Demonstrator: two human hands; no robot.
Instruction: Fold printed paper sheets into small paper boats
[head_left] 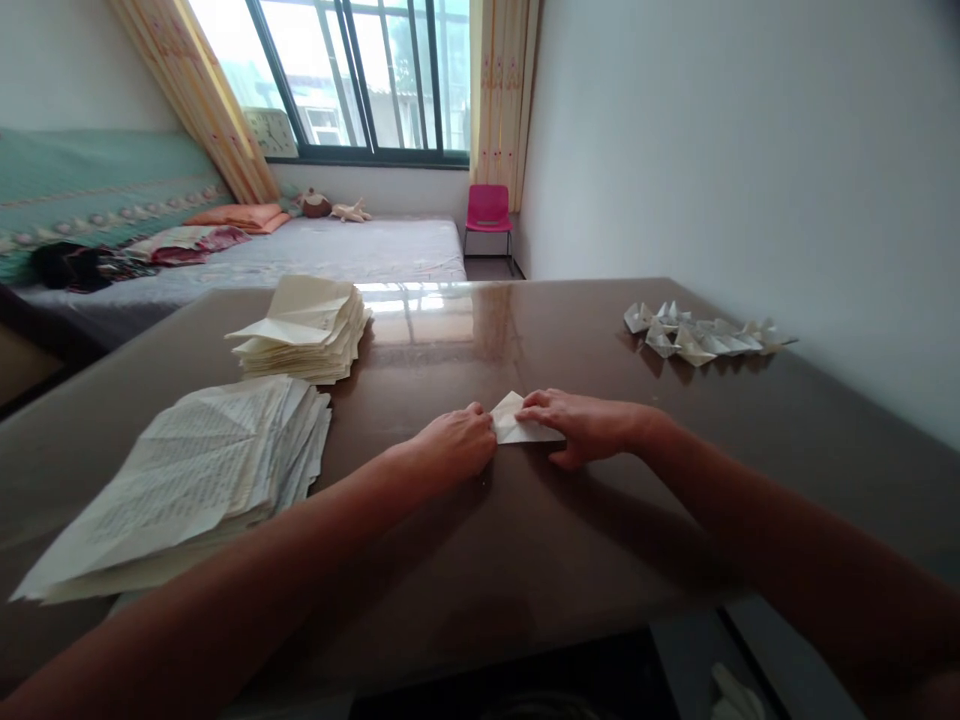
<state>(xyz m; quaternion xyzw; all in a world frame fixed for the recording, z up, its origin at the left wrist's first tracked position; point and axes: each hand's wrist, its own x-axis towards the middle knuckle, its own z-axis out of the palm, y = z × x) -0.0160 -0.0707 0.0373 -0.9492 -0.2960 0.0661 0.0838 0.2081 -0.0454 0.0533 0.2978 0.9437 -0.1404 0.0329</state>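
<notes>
A small folded white paper with a pointed top lies flat on the brown glossy table. At its left corner my left hand is closed, fingertips gripping the edge. My right hand rests over its right part, fingers bent and pressing on the paper, thumb apart below on the table. Left of my hands is a stack of printed sheets with creases. Behind that stack stands a pile of folded cream paper. Several folded paper shapes sit together at the back right of the table.
Beyond the table are a bed with folded cloths and toys, a pink chair, and a window with curtains. A white wall runs along the right side.
</notes>
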